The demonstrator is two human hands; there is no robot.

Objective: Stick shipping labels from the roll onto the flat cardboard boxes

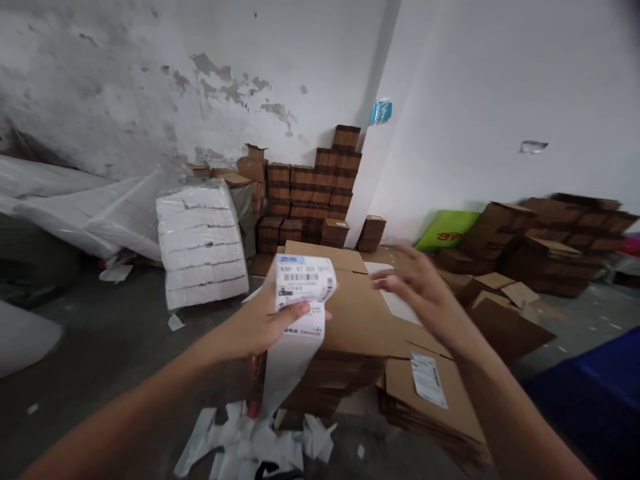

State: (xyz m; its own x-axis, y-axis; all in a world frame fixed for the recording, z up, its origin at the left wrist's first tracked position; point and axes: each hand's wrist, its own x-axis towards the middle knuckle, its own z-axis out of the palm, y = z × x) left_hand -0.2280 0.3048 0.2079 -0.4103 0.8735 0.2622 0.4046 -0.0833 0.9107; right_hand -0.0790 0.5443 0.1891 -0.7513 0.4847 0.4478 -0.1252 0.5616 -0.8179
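Observation:
My left hand [267, 321] grips a strip of printed shipping labels [305, 277], thumb across the front. The top label carries a barcode, and the white strip hangs down below the hand. My right hand [423, 290] is raised to the right with fingers apart, holding nothing. Beneath both hands lies a stack of flattened cardboard boxes [355, 313], with a white sheet [397, 297] on its top near my right fingers. Lower on the right, a shipping label [429, 379] is stuck to another pile of flat cardboard [400, 383].
Scraps of white paper [227, 433] litter the floor in front. A white wrapped bundle [203, 247] stands to the left. Bundled cardboard [313, 193] is piled against the wall, with more cardboard stacks [555, 233] and a green panel [445, 229] at right. A blue surface [590, 400] is near the right edge.

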